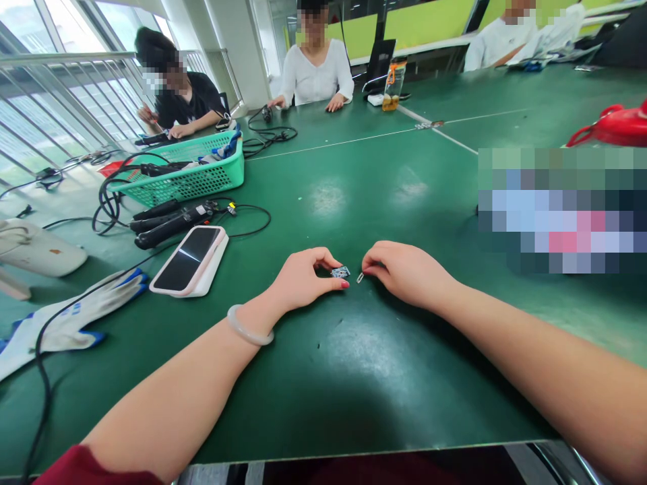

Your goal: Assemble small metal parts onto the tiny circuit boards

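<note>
My left hand [308, 277] is closed in a pinch on a small circuit board [340, 272], dark with pale marks, held just above the green table. Opposite it, my right hand [404, 269] pinches a tiny pale metal piece [360, 277], shaped like a narrow frame or clip. A short gap separates the two pieces. The far fingers of both hands are partly hidden behind the knuckles. A pale bangle [249, 327] circles my left wrist.
Left of my hands lie a phone [191, 259], black-handled tools [174, 222] and white-and-blue gloves [75, 316]. Behind stands a green basket [197, 178] with cables. A bottle [394, 84] stands farther back; several people sit around the green table [323, 377]. A red object [619, 126] is at right.
</note>
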